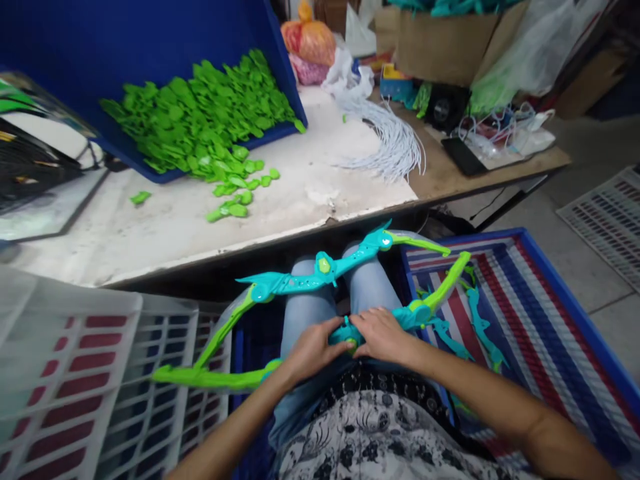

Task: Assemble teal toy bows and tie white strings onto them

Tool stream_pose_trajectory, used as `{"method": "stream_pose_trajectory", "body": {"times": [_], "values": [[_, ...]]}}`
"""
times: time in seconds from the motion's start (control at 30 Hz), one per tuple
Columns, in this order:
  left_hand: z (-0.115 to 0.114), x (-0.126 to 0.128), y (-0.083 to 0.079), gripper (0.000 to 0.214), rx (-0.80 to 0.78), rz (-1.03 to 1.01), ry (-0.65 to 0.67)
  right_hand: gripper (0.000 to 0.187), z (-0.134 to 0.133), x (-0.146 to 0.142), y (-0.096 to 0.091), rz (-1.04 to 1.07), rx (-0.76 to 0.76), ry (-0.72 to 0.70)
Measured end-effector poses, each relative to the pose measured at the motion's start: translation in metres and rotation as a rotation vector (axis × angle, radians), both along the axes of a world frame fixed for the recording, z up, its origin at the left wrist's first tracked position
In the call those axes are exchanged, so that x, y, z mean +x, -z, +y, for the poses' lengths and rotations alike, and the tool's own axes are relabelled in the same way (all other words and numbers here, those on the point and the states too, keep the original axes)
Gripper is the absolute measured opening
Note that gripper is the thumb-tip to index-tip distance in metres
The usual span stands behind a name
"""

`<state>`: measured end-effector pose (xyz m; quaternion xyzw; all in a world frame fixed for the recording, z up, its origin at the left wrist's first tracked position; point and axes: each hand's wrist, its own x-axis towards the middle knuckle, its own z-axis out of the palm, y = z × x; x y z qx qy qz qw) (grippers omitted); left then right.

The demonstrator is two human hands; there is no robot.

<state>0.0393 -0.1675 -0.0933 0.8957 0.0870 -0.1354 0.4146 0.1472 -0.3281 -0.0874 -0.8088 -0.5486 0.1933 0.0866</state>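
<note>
Across my lap lies a teal toy bow (300,283) with bright green limbs, its middle resting over my knees. Nearer to my waist, a second toy bow (413,317) of the same colours is gripped at its centre by both hands. My left hand (316,348) pinches the middle from the left, thumb and fingers around a round green piece. From the right, my right hand (383,335) wraps over the teal grip, its fingertips almost meeting the left ones. The part under my fingers is mostly hidden.
On the table (320,160), a tipped blue bin (295,73) spills green plastic pieces (200,127). White cords (395,143) lie in a bundle. To my right, a striped sheet (525,320) in a blue-edged tray holds more bow parts (480,320). A white plastic crate (115,373) stands left.
</note>
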Motion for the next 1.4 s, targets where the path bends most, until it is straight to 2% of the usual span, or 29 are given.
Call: {"method": "stream_pose_trajectory", "body": {"times": [0.07,0.13,0.23,0.3,0.4,0.47,0.53,0.63,0.7,0.8,0.87,0.93,1.0,1.1,1.23,1.4], "values": [[-0.001,-0.007,-0.009,0.039,0.179,-0.161,-0.002,0.043,0.001,0.004,-0.013,-0.076,0.068,-0.030],[0.001,-0.013,-0.011,0.037,0.429,-0.372,-0.016,0.032,0.006,0.010,-0.026,-0.141,0.161,-0.045],[0.003,-0.017,0.000,0.042,0.756,-0.570,-0.051,0.027,0.011,0.020,-0.038,-0.154,0.290,-0.071],[0.000,-0.018,0.016,0.047,0.832,-0.575,-0.068,0.022,0.010,0.030,-0.041,-0.118,0.370,-0.090],[-0.008,-0.022,0.036,0.049,0.806,-0.524,-0.070,0.018,0.002,0.064,-0.041,-0.093,0.495,-0.005],[-0.009,-0.027,0.043,0.051,0.758,-0.501,-0.062,0.021,-0.003,0.104,-0.040,-0.131,0.540,0.160],[-0.004,-0.032,0.046,0.056,0.704,-0.505,-0.054,0.023,-0.003,0.155,-0.042,-0.197,0.515,0.389],[0.008,-0.043,0.045,0.057,0.614,-0.566,-0.003,0.026,0.005,0.233,-0.050,-0.293,0.389,0.725],[0.014,-0.050,0.039,0.052,0.560,-0.594,0.055,0.028,0.015,0.274,-0.058,-0.324,0.315,0.851],[0.016,-0.053,0.024,0.044,0.507,-0.578,0.110,0.032,0.038,0.312,-0.070,-0.311,0.225,0.971],[0.019,-0.043,0.012,0.044,0.496,-0.580,0.061,0.040,0.055,0.326,-0.076,-0.284,0.157,1.045],[0.025,-0.022,0.005,0.042,0.548,-0.605,-0.057,0.051,0.071,0.337,-0.079,-0.255,0.088,1.079],[0.037,0.007,0.005,0.041,0.645,-0.617,-0.125,0.056,0.084,0.346,-0.082,-0.236,0.046,1.047],[0.054,0.047,0.017,0.042,0.763,-0.574,-0.091,0.042,0.090,0.357,-0.086,-0.170,0.021,0.963],[0.064,0.070,0.029,0.039,0.855,-0.486,-0.140,0.016,0.067,0.359,-0.089,0.133,0.103,0.982],[0.065,0.067,0.027,0.037,0.873,-0.498,-0.146,0.020,0.003,0.336,-0.084,0.400,0.228,0.998]]}}
